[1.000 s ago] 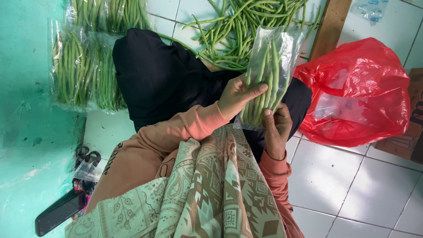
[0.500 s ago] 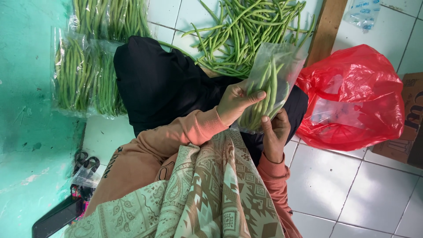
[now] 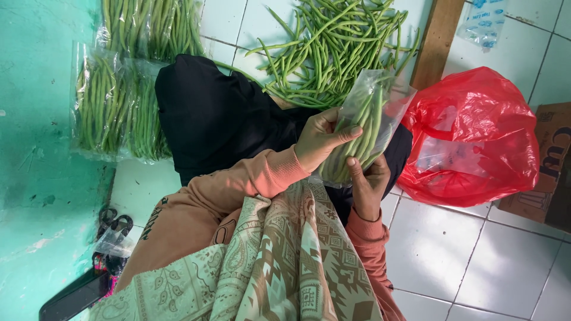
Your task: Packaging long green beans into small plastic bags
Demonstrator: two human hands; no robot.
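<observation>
Clear plastic bag of long green beans [image 3: 363,134]: I grip it with left hand [image 3: 318,139] and right hand [image 3: 367,181], bagging under way. Next I'd judge closing its mouth, away from the loose green bean pile [image 3: 333,47] beyond

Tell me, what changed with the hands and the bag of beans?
Hardly anything. The clear bag of green beans tilted a bit more rightward. The left hand and right hand stayed gripping it. The red bag and loose beans stayed put.

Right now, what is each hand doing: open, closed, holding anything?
Left hand: closed around the clear bag of green beans, gripping its side.
Right hand: closed on the same bag, supporting its lower end.
</observation>
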